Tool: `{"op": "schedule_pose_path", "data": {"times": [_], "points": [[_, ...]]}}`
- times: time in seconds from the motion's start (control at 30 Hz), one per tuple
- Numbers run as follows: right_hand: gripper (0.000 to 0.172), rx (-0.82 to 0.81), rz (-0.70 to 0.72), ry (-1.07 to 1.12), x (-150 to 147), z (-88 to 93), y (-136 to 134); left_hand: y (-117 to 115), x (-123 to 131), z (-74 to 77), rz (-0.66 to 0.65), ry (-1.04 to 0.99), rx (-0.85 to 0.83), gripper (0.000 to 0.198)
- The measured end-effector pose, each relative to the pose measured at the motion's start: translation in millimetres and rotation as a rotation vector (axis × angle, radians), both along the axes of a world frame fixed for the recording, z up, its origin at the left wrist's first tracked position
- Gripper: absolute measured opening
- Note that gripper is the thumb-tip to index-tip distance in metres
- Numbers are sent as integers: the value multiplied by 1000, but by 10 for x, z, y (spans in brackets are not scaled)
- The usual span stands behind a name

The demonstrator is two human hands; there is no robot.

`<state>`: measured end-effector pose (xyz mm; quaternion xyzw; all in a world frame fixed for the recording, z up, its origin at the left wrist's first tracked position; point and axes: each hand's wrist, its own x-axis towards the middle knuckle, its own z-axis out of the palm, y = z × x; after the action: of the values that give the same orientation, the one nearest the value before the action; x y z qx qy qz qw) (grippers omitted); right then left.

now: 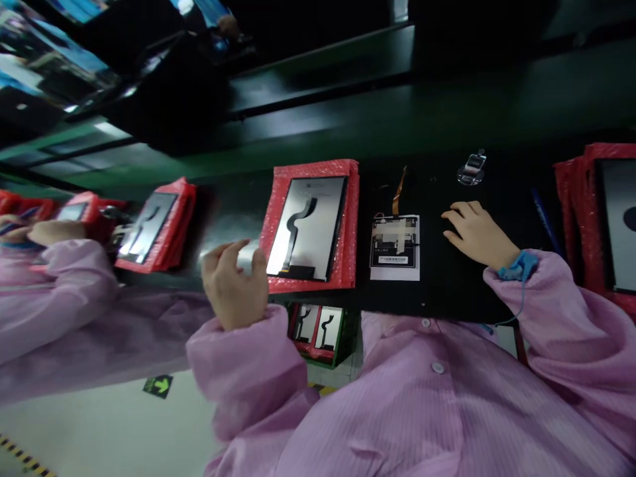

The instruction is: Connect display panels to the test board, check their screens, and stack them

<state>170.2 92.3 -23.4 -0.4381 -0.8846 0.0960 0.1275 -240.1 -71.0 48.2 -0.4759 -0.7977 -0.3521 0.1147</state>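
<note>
My left hand (235, 283) is raised at the left edge of a red bubble-wrap stack (350, 232), fingers apart and curved, holding nothing. On that stack lies a silver display panel (318, 232) with a black curved flex cable. To its right, a small circuit assembly (393, 242) with beige tape and an orange ribbon cable rests on a white sheet (396, 273). My right hand (479, 233) is over the black bench right of this assembly, fingers spread, nothing in them. A blue band circles that wrist. Above it lies a clear round item (470, 170) with a label.
Another red-wrapped stack (589, 218) and a blue pen (545, 218) are at the right. At the left, a co-worker's hand (57, 232) is near more red-wrapped panels (181, 225). A green crate (340, 341) with panels stands below the bench edge.
</note>
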Motion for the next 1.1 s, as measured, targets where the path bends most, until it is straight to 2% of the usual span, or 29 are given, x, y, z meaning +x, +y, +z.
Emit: {"op": "schedule_pose_path", "data": {"times": [0.03, 0.1, 0.13, 0.2, 0.3, 0.4, 0.5, 0.63, 0.83, 0.9, 1.03, 1.1], "points": [[39, -1, -18, -15, -2, 33, -86, -27, 124, 10, -17, 11, 41, 28], [40, 0, -78, -26, 20, 78, -305, -54, 413, 6, -129, -18, 115, 22], [41, 6, -128, -24, 49, 86, -433, -54, 572, -10, -213, -25, 163, 18], [41, 47, -283, 12, 148, 74, -717, -34, 911, -74, -460, -72, 212, 14], [33, 229, -621, 116, 381, 6, -1166, 27, 1461, -232, -924, -210, 130, 20], [30, 434, -936, 80, 660, -86, -1540, 82, 2020, -418, -1202, -390, 39, 19], [35, 466, -1093, 3, 922, -165, -1724, 101, 2476, -576, -1391, -553, -48, 19], [32, 439, -1120, 37, 1152, -226, -1699, 95, 2829, -691, -1476, -737, -226, 21], [31, 457, -1056, -8, 1258, -273, -1669, 92, 3088, -769, -1419, -956, -487, 23], [34, 450, -1045, -20, 1280, -293, -1693, 86, 3141, -796, -1413, -972, -524, 23], [33, 470, -1097, 87, 1335, -314, -1679, 68, 3182, -841, -1404, -970, -537, 22], [34, 474, -1108, 112, 1352, -293, -1654, 77, 3206, -850, -1379, -1039, -563, 23]]}}
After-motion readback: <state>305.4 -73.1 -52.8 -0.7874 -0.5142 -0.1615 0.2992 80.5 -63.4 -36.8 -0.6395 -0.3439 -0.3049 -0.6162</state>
